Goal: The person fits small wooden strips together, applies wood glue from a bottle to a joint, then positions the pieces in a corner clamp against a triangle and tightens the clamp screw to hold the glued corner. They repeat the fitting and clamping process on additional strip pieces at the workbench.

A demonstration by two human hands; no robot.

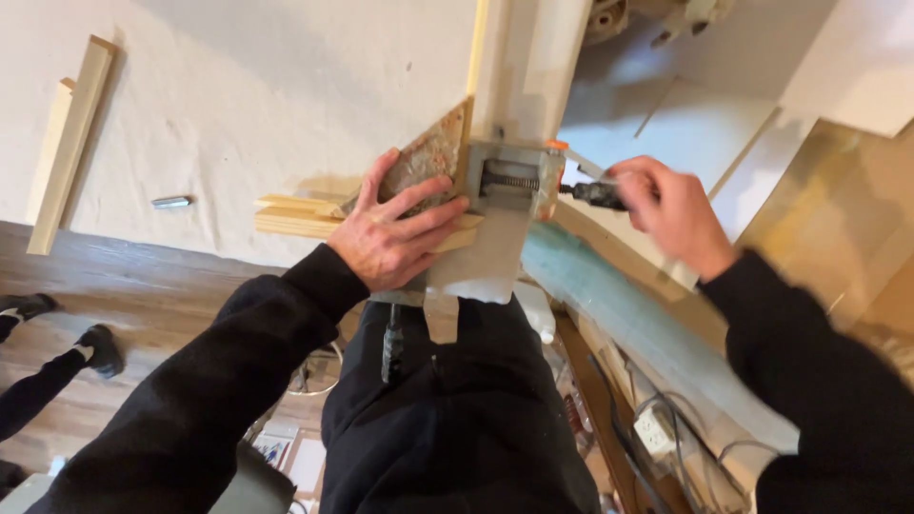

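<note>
The left hand [390, 231] lies flat, fingers spread, pressing a triangular wood block [426, 164] against the corner clamp [509, 181] near the front edge of the white table [238, 105]. The right hand [671, 211] is closed on the clamp's black handle [595, 194], just right of the screw. Two wood strips [67, 143] rest at the table's left edge.

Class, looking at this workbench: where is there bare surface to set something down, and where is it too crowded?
Free: the pale worktop between the wooden strips and the clamp, except a small metal piece. Crowded: around the clamp, where the left hand presses wood and the right hand grips its handle.
</note>
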